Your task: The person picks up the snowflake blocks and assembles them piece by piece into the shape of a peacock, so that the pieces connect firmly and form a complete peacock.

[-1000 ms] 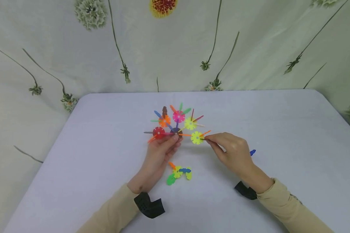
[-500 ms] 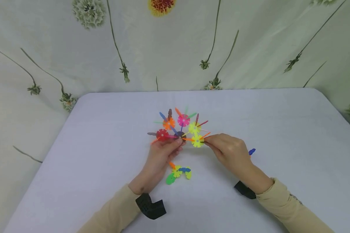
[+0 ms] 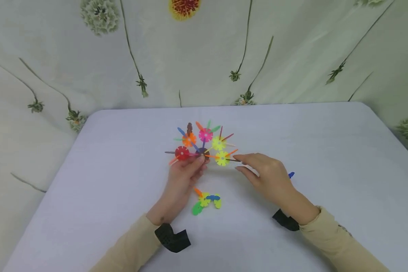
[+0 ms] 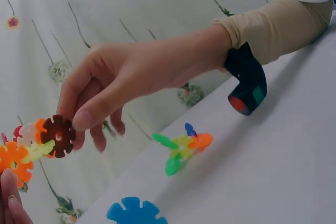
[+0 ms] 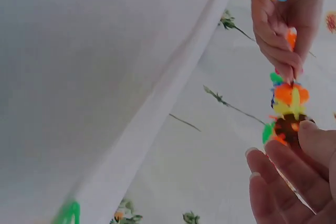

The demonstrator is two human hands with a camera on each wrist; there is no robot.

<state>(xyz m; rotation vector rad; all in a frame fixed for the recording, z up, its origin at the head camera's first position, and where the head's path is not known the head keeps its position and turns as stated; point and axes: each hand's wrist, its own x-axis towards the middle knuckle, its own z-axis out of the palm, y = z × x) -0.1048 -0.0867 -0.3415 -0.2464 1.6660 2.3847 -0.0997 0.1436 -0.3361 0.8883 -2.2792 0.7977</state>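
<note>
The left hand (image 3: pixel 183 177) pinches the dark hub of a fan-shaped cluster of bright plastic snowflake discs (image 3: pixel 204 145), thumb and forefinger curled onto its lower middle and holding it up above the white table (image 3: pixel 326 151). The cluster spreads red, orange, pink and yellow-green discs, each with thin discs slotted into it edge-on. The right hand (image 3: pixel 266 175) sits just to the right of the cluster with its fingers loosely extended; its fingertips (image 3: pixel 239 160) lie right at a brown disc (image 4: pixel 58 136) on the cluster's right end. In the left wrist view the thumb presses against that brown disc, but whether the fingers actually grip it cannot be told.

On the table between the two forearms, nearer the person, lies a small joined group of green, yellow, orange and blue plastic discs (image 3: pixel 205 201). A single blue plastic disc (image 3: pixel 291 175) lies on the table just behind the right hand. Both wrists carry black strapped devices (image 3: pixel 171 238) over beige sleeves. A pale floral-printed cloth (image 3: pixel 292 53) hangs behind the table.
</note>
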